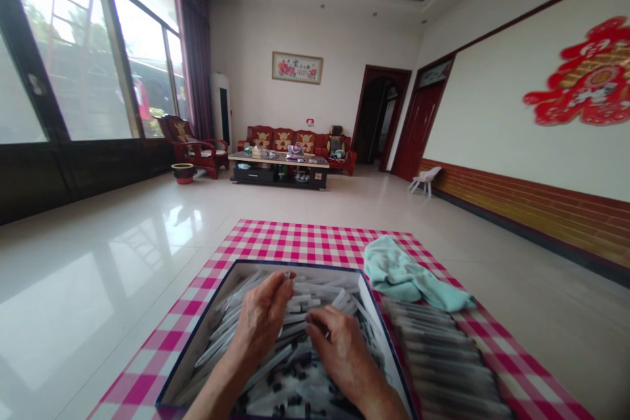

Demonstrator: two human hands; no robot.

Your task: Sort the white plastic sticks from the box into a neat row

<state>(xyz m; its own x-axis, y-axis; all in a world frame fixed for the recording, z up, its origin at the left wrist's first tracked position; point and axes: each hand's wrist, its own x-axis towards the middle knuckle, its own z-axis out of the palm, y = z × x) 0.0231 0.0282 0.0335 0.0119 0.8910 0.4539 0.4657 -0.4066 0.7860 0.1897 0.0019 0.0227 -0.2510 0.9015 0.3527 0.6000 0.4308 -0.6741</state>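
A shallow box (385, 335) with a dark blue rim holds many translucent plastic tubes (229, 323) and small black pieces (294, 400). My left hand (263, 315) is over the middle of the box, thumb and fingers pinched together. A pale end of what looks like a translucent tube shows at its fingertips. My right hand (340, 351) is just to the right and nearer to me, its thumb and forefinger curled together above the tubes. Whatever it pinches is hidden and blurred. The two hands are apart.
Right of the box, a row of blurred tubes with dark parts (445, 361) lies on the pink checked tablecloth (300, 239). A crumpled mint-green cloth (403, 272) lies behind them. Farther off are a low table (278, 161), a red wooden sofa (339, 161) and a small chair (426, 178).
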